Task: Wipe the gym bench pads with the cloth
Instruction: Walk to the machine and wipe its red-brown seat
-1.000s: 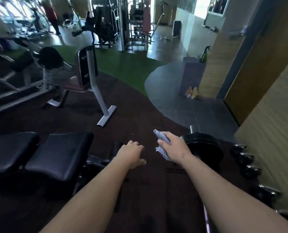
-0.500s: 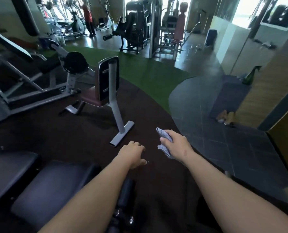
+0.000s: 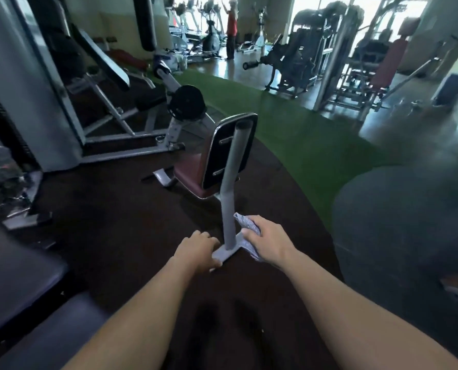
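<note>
I see right hand (image 3: 269, 240) clenching grey cloth (image 3: 246, 222), left hand (image 3: 198, 249) loosely curled, empty. Maroon seat pad (image 3: 189, 174) ahead untouched; I judge wiping there not yet begun.

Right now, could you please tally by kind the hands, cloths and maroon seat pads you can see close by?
Hands: 2, left hand and right hand
Cloths: 1, cloth in the right hand
Maroon seat pads: 1, seat pad
Total: 4

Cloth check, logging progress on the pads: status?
Right hand shut on cloth. Left hand empty, loosely curled. Seat bench ahead, untouched. Path clear.
</note>
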